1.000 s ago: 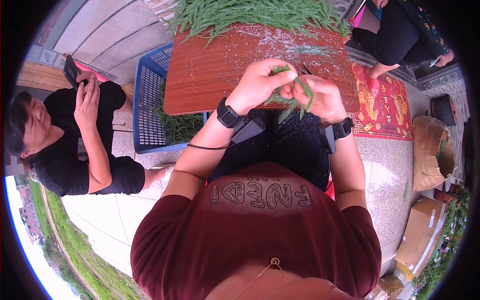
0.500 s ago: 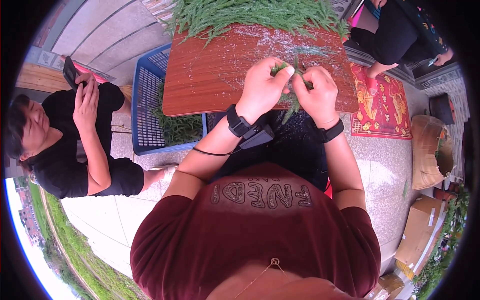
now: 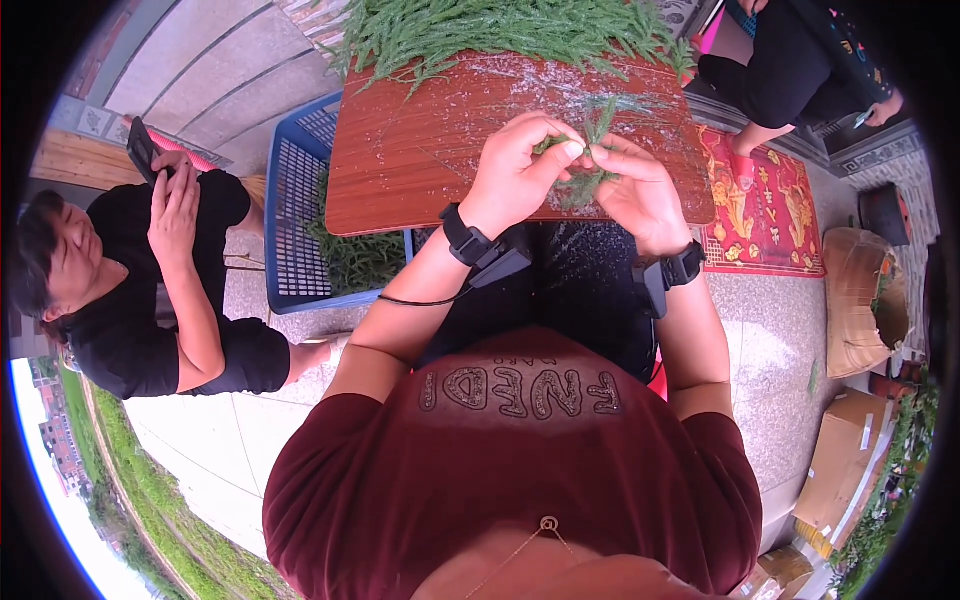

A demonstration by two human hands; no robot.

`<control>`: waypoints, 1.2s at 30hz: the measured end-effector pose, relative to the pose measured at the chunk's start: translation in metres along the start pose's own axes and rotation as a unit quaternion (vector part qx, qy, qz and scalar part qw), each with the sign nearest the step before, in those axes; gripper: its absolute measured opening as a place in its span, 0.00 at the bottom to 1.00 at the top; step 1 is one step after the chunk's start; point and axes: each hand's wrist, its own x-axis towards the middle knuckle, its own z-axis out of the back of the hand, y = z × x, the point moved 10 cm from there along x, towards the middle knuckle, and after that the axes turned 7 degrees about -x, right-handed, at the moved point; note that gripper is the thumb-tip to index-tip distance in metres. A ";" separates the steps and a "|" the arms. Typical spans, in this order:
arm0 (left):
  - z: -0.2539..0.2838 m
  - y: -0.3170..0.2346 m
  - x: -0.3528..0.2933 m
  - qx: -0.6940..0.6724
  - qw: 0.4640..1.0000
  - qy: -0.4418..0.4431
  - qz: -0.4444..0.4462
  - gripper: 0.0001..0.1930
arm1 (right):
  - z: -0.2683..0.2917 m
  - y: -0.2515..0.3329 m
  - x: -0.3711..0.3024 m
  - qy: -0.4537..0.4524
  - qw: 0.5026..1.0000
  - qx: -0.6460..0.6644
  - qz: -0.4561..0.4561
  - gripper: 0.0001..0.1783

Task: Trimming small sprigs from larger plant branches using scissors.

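Over the near edge of the brown wooden table (image 3: pixel 420 150), both hands meet at one small green feathery sprig (image 3: pixel 602 118). My left hand (image 3: pixel 522 165) pinches it between thumb and forefinger. From the other side, my right hand (image 3: pixel 642 190) grips its stem with thumb and forefinger, the palm partly turned up. Part of the sprig stands up beyond the fingertips, and more green hangs beneath them. A thick pile of similar green sprigs (image 3: pixel 500 35) covers the far side of the table. White flecks lie scattered across the tabletop.
A blue plastic crate (image 3: pixel 300 285) holding dark green sprigs stands left of the table. Further left, a person (image 3: pixel 140 290) in black holds up a phone (image 3: pixel 143 150). Another person (image 3: pixel 790 60) is at the far right, beside a red patterned mat (image 3: pixel 765 215). Cardboard boxes (image 3: pixel 845 455) line the right.
My right hand has rolled outward, its palm and fingers now more in view. The sprig has turned, with a frond now pointing up and away between the fingertips.
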 end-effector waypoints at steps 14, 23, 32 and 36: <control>-0.009 0.017 -0.010 -0.201 0.950 0.045 0.236 0.09 | -0.007 -0.006 -0.005 0.118 0.986 0.081 -0.086 0.12; -0.003 0.012 -0.007 -0.101 0.973 0.065 0.195 0.08 | -0.014 -0.015 -0.002 0.118 0.989 -0.081 -0.042 0.11; 0.008 0.041 -0.010 -0.099 0.966 -0.064 0.231 0.06 | -0.026 0.043 -0.019 -0.116 0.702 -0.639 0.293 0.06; 0.010 0.030 -0.008 -0.150 0.973 -0.098 0.146 0.05 | -0.014 0.034 -0.015 -0.131 0.743 -0.610 0.243 0.02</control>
